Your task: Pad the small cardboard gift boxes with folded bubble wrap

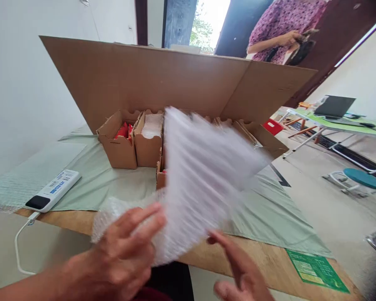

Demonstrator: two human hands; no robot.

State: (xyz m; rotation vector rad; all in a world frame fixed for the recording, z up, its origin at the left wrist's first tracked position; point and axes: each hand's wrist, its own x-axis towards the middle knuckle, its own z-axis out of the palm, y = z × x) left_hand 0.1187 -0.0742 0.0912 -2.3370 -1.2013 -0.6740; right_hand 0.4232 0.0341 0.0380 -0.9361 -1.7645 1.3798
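Observation:
A sheet of bubble wrap [203, 179] stands tilted in front of me, blurred by motion. My left hand [128, 246] is closed on its lower left part, with the fingers pressed together. More crumpled bubble wrap [108, 217] sticks out to the left, behind that hand. At the sheet's lower edge is my right hand [241, 271], its index finger stretched out and its thumb apart. Whether that fingertip touches the wrap I cannot tell. Behind the sheet stand cardboard bins, partly hidden; the leftmost bin [120, 152] holds red packets [123, 131], and the bin beside it [148, 150] holds clear wrap.
A large cardboard panel [163, 79] rises behind the bins. On the green cloth [81, 192] at left lies a white power bank [54, 190] with a cable. A person [285, 31] stands beyond the panel. A table with a laptop [334, 106] and a stool [365, 177] are at right.

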